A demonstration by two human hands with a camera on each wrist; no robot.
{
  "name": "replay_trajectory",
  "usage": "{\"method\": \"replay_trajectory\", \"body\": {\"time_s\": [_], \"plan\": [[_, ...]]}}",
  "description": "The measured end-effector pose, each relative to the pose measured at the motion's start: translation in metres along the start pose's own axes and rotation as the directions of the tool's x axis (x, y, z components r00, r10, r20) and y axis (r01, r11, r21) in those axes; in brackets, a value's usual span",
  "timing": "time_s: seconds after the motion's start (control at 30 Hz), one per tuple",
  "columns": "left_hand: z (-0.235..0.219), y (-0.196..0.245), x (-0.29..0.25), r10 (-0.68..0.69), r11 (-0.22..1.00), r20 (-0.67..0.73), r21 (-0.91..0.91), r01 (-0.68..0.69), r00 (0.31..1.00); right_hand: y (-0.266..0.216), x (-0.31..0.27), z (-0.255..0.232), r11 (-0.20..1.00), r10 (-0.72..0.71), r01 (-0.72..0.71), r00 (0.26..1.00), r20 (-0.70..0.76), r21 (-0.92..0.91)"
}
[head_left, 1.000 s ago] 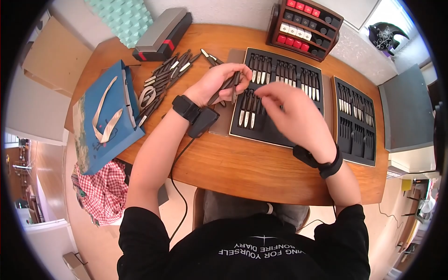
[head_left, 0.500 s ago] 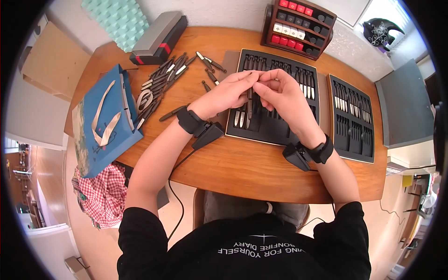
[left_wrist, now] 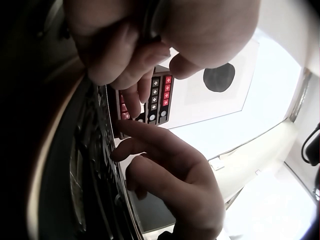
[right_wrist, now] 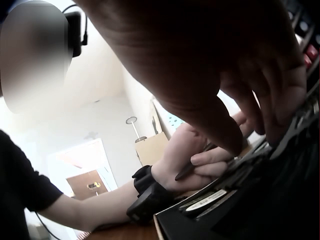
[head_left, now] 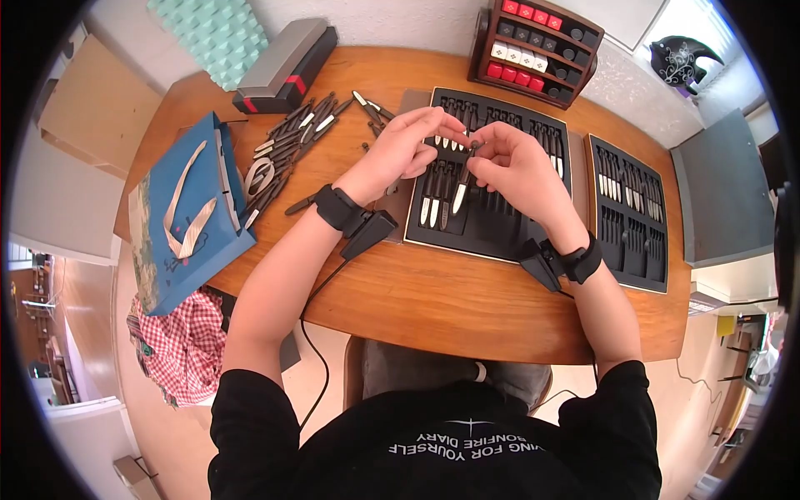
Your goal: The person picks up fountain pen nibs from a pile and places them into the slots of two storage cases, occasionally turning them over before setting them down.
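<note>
Knife (head_left: 459, 198): lying over the tray's lower left section, just right of the laid row, its pale blade pointing toward the person; whether it is sitting fully in a slot, I cannot tell.
Right grip (head_left: 518, 171): pinching the knife near the top of its dark handle.
Left grip (head_left: 392, 158): curling its fingers round a dark piece (right_wrist: 184, 171), which is showing against the palm in the right wrist view; the index finger is pointing toward the right grip.
Tray (head_left: 479, 227): resting flat on the worktop (head_left: 400, 292), partly disappearing behind the right grip.
Row (head_left: 426, 208): lying side by side, blades toward the person, and so probably offering the best guide for the knife's angle.
Seating: likely calling for matching the row's tilt, lowering blade and handle together, then pressing lightly along the handle so that neither end is riding up.
Spacing: needing care, I judge, since fingertips are working close to the row and could be nudging it.
Dark piece: ideally being tucked well above the slots, so it is not catching.
Pile (head_left: 300, 133): lying loose to the left, well apart from the tray.
</note>
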State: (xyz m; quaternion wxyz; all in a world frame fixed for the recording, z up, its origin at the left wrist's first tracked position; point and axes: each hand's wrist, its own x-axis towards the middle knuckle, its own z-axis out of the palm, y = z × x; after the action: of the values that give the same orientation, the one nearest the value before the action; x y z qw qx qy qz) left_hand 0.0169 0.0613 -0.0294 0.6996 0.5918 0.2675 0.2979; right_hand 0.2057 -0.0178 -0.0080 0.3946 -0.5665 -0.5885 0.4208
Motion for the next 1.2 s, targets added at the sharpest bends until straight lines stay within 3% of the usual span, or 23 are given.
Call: {"method": "replay_trajectory", "body": {"time_s": [0.1, 0.17, 0.33, 0.4, 0.43, 0.5, 0.53, 0.6, 0.73, 0.8, 0.9, 0.93, 1.0, 1.03, 1.07, 1.1, 1.13, 1.2], "plan": [[-0.001, -0.001, 0.001, -0.011, 1.0, 0.012, 0.007, 0.011, 1.0, 0.005, -0.002, 0.002, 0.998, -0.022, 0.025, 0.999, 0.047, -0.063], [-0.001, -0.001, 0.001, -0.019, 1.0, 0.013, 0.015, 0.019, 1.0, 0.003, -0.006, 0.006, 0.974, -0.062, 0.079, 0.994, 0.086, -0.213], [-0.001, -0.001, 0.001, 0.002, 1.0, 0.026, 0.021, -0.002, 1.0, -0.02, -0.021, 0.007, 0.893, -0.027, 0.059, 0.997, 0.078, -0.446], [0.001, 0.001, 0.0, 0.0, 1.0, 0.022, 0.017, 0.0, 1.0, -0.021, -0.027, 0.006, 0.752, -0.208, 0.194, 0.977, 0.053, -0.629], [0.001, 0.001, 0.0, -0.003, 1.0, 0.018, 0.014, 0.003, 1.0, -0.02, -0.03, 0.007, 0.751, -0.208, 0.195, 0.977, 0.054, -0.63], [0.001, 0.001, 0.0, -0.002, 1.0, 0.019, 0.008, 0.002, 1.0, -0.019, -0.034, 0.009, 0.539, -0.47, 0.44, 0.865, 0.178, -0.718], [0.001, 0.0, 0.0, -0.002, 1.0, 0.019, 0.002, 0.002, 1.0, -0.019, -0.037, 0.01, 0.539, -0.47, 0.442, 0.864, 0.179, -0.717], [0.001, 0.002, 0.0, -0.001, 1.0, 0.018, 0.0, 0.001, 1.0, -0.02, -0.043, 0.015, 0.419, -0.423, 0.523, 0.836, 0.35, -0.742], [0.0, 0.0, 0.001, 0.002, 1.0, 0.008, -0.016, -0.002, 1.0, -0.013, -0.042, 0.025, 0.287, -0.437, 0.521, 0.818, 0.375, -0.804], [0.0, -0.001, 0.0, -0.013, 0.998, -0.003, -0.06, 0.012, 1.0, -0.016, -0.038, 0.02, 0.284, -0.421, 0.517, 0.824, 0.38, -0.807], [-0.005, -0.004, 0.002, 0.019, 0.992, 0.01, -0.125, -0.018, 1.0, -0.014, -0.032, 0.011, 0.508, -0.432, 0.524, 0.842, 0.324, -0.684], [-0.008, -0.007, 0.002, 0.065, 0.987, 0.033, -0.152, -0.059, 0.997, -0.016, -0.029, 0.01, 0.511, -0.435, 0.522, 0.842, 0.319, -0.683], [0.0, 0.006, -0.004, 0.054, 0.971, 0.009, -0.232, -0.051, 0.998, -0.021, -0.026, 0.009, 0.787, -0.339, 0.331, 0.937, 0.082, -0.521], [0.006, 0.012, -0.007, 0.083, 0.964, -0.038, -0.252, -0.09, 0.996, -0.027, -0.025, 0.007, 0.891, -0.184, 0.203, 0.979, 0.084, -0.407], [0.01, 0.014, -0.008, 0.113, 0.954, -0.085, -0.269, -0.131, 0.99, -0.026, -0.024, 0.01, 0.892, -0.182, 0.2, 0.98, 0.081, -0.406], [0.005, 0.009, -0.003, 0.165, 0.942, 0.01, -0.299, -0.154, 0.986, -0.024, -0.022, 0.013, 0.985, -0.097, 0.105, 0.993, 0.071, -0.133], [0.007, 0.008, -0.003, 0.166, 0.942, 0.013, -0.299, -0.154, 0.986, -0.022, -0.02, 0.016, 0.989, -0.013, 0.0, 0.996, 0.085, 0.149], [0.015, 0.008, -0.004, 0.217, 0.939, 0.031, -0.28, -0.2, 0.976, -0.021, -0.018, 0.02, 0.977, 0.03, -0.054, 0.992, 0.119, 0.204]]}}
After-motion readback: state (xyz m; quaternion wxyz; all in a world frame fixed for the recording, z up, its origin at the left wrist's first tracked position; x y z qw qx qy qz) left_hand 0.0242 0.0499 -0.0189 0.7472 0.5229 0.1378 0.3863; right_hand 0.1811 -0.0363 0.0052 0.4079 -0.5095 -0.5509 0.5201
